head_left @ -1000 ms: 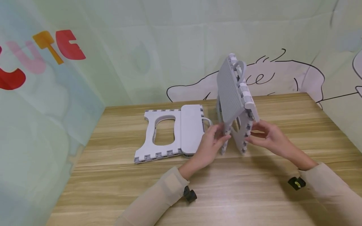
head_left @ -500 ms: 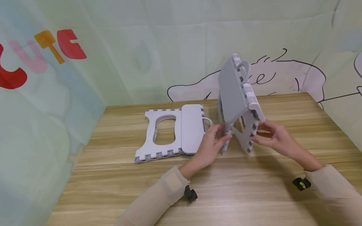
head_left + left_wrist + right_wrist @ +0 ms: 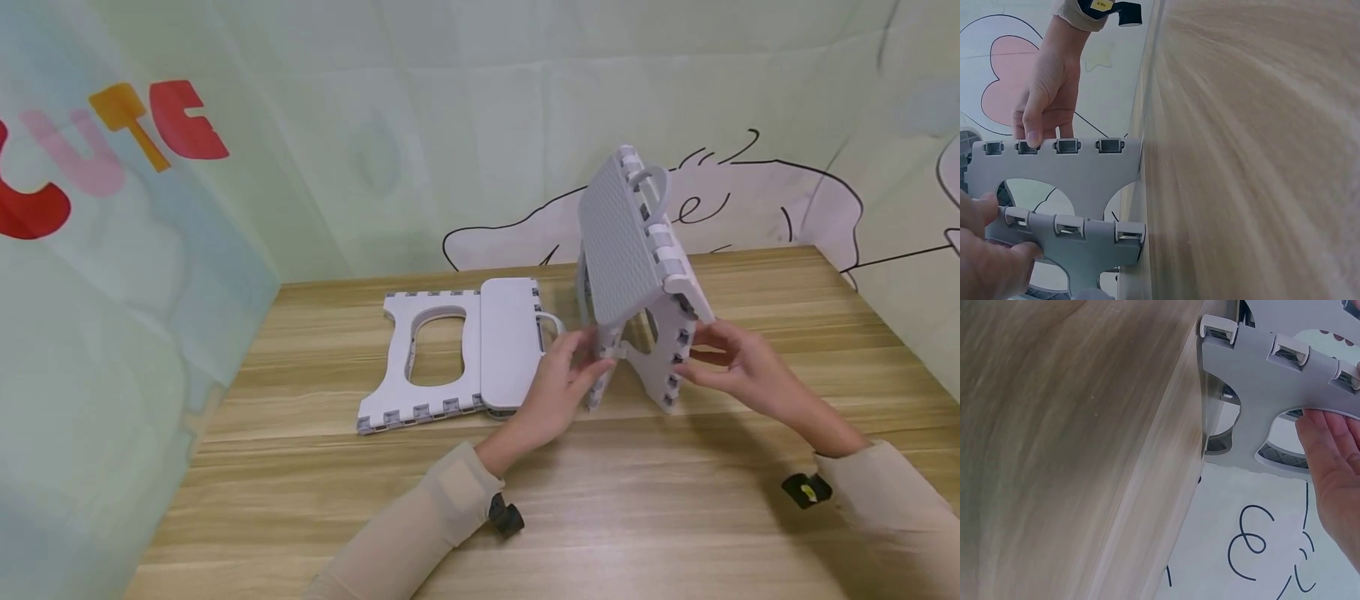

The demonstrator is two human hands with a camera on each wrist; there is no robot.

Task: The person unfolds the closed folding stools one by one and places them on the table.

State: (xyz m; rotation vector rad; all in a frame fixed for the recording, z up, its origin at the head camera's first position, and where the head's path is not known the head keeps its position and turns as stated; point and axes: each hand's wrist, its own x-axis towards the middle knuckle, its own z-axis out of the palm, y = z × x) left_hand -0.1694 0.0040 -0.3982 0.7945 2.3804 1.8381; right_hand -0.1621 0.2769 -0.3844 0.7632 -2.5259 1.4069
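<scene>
"How is it gripped?"

"Left hand pinches the near edge of one leg panel; right hand pinches the other panel's edge, thumb in front, fingers reaching behind."

"Panels of what?"

"A pale grey, ribbed-top plastic folding stool, upright on the brown wood-grain table. It's right of a second one, the flat-folded white plastic stool, and the two hands hold its legs apart."

"Which step, would you say?"

"Opening it out, I'd judge, roughly halfway: the seat is bent in a peak."

"And the next move?"

"Probably calls for an even outward pull, then pressing the seat level, fingers clear of the hinges."
</scene>
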